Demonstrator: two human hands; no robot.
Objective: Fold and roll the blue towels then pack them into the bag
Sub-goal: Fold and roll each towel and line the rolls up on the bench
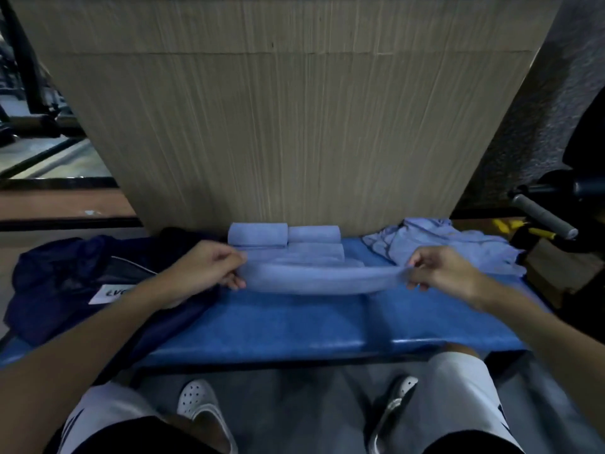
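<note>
A light blue towel (314, 278), folded into a long band, stretches between my hands just above the blue bench (294, 326). My left hand (209, 267) pinches its left end and my right hand (438, 271) pinches its right end. Behind it, against the cardboard, lie rolled blue towels (284, 239), two on top and at least one beneath. A heap of unfolded blue towels (445, 244) lies at the bench's back right. The dark navy bag (78, 283) with a white label sprawls on the left, partly under my left forearm.
A tall cardboard sheet (288, 119) stands right behind the bench. A grey-gripped handle (543, 217) and black equipment stick out on the right. A black metal frame (29, 93) stands at the far left. My knees and white shoes are below the bench's front edge.
</note>
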